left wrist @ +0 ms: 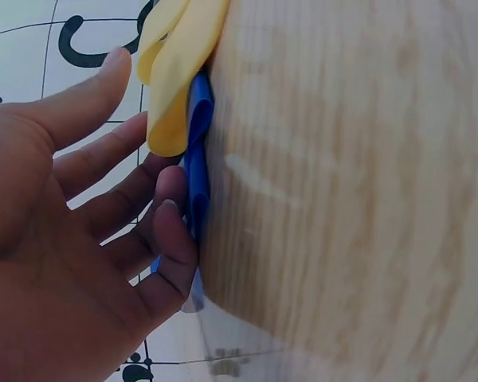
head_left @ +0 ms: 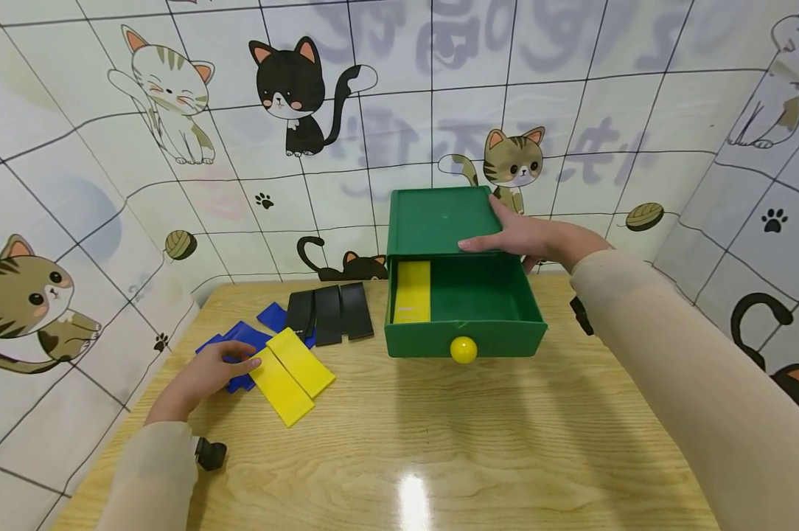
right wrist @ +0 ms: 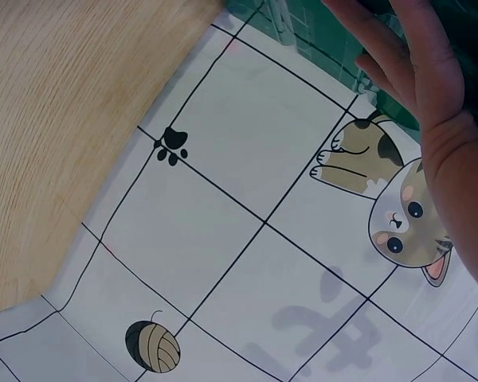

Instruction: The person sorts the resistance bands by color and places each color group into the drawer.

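Two flat yellow strips point(head_left: 292, 376), which look folded over at their ends, lie side by side on the table. My left hand point(head_left: 214, 371) is at their left end, over several blue strips point(head_left: 243, 335). In the left wrist view, its thumb stands apart from the yellow strips point(left wrist: 175, 87) and its loosely bent fingertips are against the blue strips point(left wrist: 197, 171). My right hand point(head_left: 528, 234) rests on the top right of a green box point(head_left: 442, 221), thumb and index finger spread over the lid, other fingers down its side. The box's drawer point(head_left: 433, 341) is pulled out, with a yellow strip point(head_left: 413, 291) inside.
Several black strips point(head_left: 329, 313) lie between the blue strips and the box. A round yellow knob point(head_left: 463, 349) sits on the drawer front. The wooden table point(head_left: 479, 442) meets cat-patterned walls point(head_left: 399, 147) at the back and sides.
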A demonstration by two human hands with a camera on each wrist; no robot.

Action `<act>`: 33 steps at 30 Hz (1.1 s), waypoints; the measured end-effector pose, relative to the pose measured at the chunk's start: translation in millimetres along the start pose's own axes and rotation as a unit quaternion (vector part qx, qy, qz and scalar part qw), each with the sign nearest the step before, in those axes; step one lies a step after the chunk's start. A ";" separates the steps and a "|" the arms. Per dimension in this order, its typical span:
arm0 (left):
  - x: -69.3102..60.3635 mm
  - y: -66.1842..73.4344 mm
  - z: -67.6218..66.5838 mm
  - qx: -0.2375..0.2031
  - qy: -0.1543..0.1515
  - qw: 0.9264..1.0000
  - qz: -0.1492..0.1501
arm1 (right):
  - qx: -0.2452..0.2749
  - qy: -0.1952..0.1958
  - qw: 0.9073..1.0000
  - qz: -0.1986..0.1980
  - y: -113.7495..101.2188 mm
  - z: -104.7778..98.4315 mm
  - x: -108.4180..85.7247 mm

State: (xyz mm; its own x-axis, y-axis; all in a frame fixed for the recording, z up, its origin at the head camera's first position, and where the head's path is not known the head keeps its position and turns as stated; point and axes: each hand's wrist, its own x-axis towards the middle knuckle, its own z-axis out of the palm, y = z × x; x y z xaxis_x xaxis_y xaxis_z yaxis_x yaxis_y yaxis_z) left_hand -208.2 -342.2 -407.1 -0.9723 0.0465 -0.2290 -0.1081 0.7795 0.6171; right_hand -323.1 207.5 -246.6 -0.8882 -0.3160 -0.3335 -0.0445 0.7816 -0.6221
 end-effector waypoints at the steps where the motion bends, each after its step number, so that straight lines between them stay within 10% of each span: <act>1: 0.2 0.1 0.4 0.001 0.002 1.000 0.001 | 0.000 -0.001 1.000 0.000 0.0 0.0 0.0; 33: 9.9 4.7 5.7 -0.007 0.015 0.999 -0.051 | 0.006 0.002 1.000 0.004 1.4 -0.3 1.5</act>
State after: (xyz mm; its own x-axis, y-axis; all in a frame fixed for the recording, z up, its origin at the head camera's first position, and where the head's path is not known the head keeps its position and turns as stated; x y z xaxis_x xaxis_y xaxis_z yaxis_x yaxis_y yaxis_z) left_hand -217.1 -334.6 -410.8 -0.9617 -0.0522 -0.2690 -0.2100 0.7710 0.6013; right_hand -324.6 208.3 -247.8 -0.8907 -0.3077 -0.3346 -0.0330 0.7778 -0.6276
